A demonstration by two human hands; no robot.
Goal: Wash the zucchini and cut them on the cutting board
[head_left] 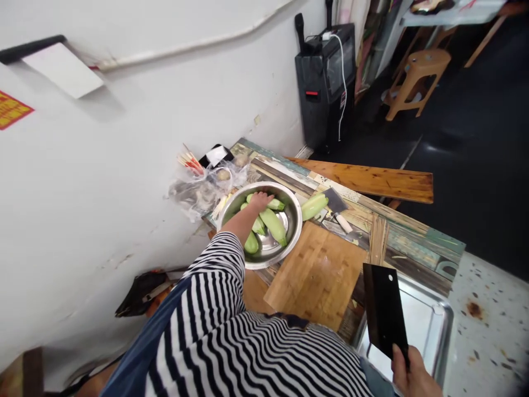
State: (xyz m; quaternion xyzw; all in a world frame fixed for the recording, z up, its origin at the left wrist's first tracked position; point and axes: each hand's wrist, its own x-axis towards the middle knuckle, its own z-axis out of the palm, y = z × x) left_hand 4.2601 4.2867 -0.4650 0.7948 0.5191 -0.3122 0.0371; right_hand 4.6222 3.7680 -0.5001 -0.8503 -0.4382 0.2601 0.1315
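Reaching into the bowl [293, 220], the left hand [261, 202] lies over the green squashes [273, 226], fingers bent downward; whether they grip one, I cannot tell. The right hand [413, 372] has its fingers wrapped round the handle of the cleaver [384, 309], the blade raised over the tray [447, 325], well apart from the bowl. For a good pick, it seems best to take one squash round its middle, lift it clear of its neighbours, and hold the blade away from the left arm. The board [318, 270] sits just beside the bowl.
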